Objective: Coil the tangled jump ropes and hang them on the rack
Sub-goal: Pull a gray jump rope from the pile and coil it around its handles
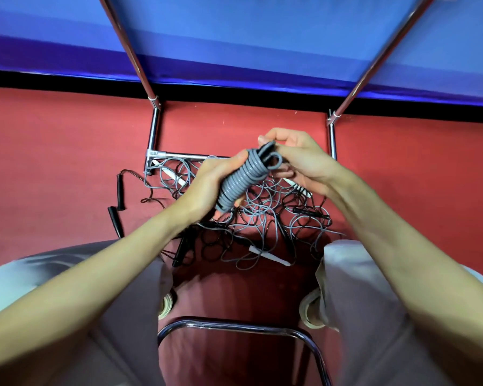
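A grey jump rope (pixel 241 178) is wound in tight turns around its black handles, forming a short bundle held in front of me. My left hand (pixel 207 185) grips the lower part of this bundle. My right hand (pixel 296 160) pinches the top end, where a small grey loop sticks out. Below, on the red floor, lies a tangled pile of grey and black ropes (pixel 262 218) with black handles (pixel 119 190) and white handles (pixel 268 259). The chrome rack (pixel 154 129) stands behind the pile, its poles rising past me.
A blue wall padding (pixel 248 37) with a black strip at its foot backs the rack. My knees in grey trousers (pixel 368 302) flank the pile. A chrome chair frame (pixel 234 325) curves under me near the bottom edge.
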A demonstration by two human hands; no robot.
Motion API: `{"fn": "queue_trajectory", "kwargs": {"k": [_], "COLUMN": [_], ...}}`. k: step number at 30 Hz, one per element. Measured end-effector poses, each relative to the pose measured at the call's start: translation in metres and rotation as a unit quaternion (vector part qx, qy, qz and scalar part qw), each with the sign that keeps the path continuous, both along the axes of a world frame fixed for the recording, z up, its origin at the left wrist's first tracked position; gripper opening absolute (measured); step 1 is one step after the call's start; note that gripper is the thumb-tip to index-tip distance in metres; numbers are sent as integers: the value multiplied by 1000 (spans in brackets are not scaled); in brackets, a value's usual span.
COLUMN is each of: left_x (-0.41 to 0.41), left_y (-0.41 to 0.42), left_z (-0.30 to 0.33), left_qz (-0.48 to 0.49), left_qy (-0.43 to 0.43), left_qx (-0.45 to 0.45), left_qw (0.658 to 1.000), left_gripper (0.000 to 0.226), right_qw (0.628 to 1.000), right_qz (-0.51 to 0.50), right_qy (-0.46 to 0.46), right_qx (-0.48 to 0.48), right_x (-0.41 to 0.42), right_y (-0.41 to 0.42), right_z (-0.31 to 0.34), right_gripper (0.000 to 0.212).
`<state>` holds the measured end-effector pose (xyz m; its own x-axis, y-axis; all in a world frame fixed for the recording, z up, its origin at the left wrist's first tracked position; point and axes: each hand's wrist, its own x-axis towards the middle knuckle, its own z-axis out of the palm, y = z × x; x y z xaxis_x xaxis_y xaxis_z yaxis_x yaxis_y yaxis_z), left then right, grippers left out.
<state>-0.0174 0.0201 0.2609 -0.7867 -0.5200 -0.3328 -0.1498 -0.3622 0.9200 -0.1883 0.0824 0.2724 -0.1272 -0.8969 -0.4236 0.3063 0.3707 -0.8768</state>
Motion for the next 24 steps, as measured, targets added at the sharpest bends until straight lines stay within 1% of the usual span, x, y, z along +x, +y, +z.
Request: {"fn": "queue_trajectory", "kwargs": {"k": [2, 5, 9, 13, 16, 19, 24], "left_x": [-2, -5, -11, -16, -19, -19, -15], "left_y": [0, 1, -6, -10, -11, -10, -9], "left_z": [3, 6, 10, 15, 14, 11, 8], "left_qz": [16, 38, 58, 81, 84, 73, 49], "left_qy": [6, 13, 23, 21, 14, 22, 30], "left_qx": [30, 81, 144, 190, 209, 202, 225], "left_qw": [999, 996, 988, 978, 974, 976, 973], "left_gripper": [56, 53, 52, 63, 65, 66, 63], "right_qw": [999, 995, 990, 986, 978, 967, 960], "right_qz": [-37, -62, -92, -111, -137, -149, -147], "right_qy": [7, 65, 70, 80, 93, 128, 149], "right_qx": [-13, -46, -78, -95, -129, -164, -187], "right_x": [1, 1, 3, 7, 3, 0, 0], "right_y": [-1, -2, -4, -8, -8, -5, -3], "right_z": [2, 3, 1, 0, 2, 5, 6], "right_gripper": [19, 19, 18, 15, 17, 12, 13]}}
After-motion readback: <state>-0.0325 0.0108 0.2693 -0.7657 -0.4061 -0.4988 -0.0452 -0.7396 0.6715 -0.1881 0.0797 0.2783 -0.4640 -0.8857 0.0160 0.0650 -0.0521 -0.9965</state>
